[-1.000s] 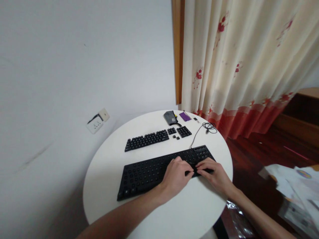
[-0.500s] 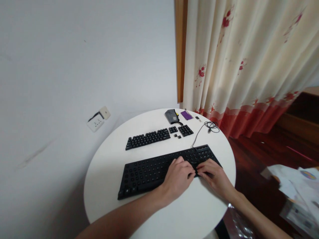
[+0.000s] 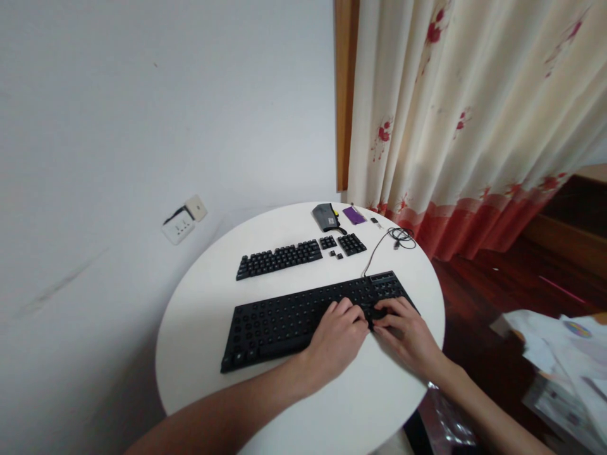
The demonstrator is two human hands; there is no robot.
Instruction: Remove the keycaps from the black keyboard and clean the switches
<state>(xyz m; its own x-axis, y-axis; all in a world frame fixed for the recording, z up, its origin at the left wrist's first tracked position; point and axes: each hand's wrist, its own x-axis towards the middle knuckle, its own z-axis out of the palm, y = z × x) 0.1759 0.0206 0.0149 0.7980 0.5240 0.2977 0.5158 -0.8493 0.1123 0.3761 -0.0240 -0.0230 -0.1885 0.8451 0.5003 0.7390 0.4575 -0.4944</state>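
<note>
A black keyboard (image 3: 279, 322) lies on the white round table (image 3: 303, 417), most of its keycaps off and small switch stems showing. A few caps sit at its lower left corner. Over its right part, near the front edge, my left hand (image 3: 337, 335) rests with curled fingers. Facing it closely, my right hand (image 3: 408, 332) bends its fingers and thumb down to the same spot. Anything between the fingertips is hidden or too small to make out. Behind the keyboard, loose black keycaps (image 3: 279, 259) stand in rows, with a number-pad block (image 3: 351, 244) and a smaller block (image 3: 327, 242) beside them.
Two single keycaps (image 3: 339, 256) lie by the blocks. A coiled cable (image 3: 401, 237), a grey pouch (image 3: 325, 217) and a purple packet (image 3: 353, 215) are at the table's back. A wall socket (image 3: 178, 227) is left; a curtain (image 3: 455, 126) hangs behind; papers (image 3: 554, 341) lie right.
The upper finger of my right hand has lifted a little away from its thumb. My left hand stays over the same part of the keyboard. The view has shifted slightly.
</note>
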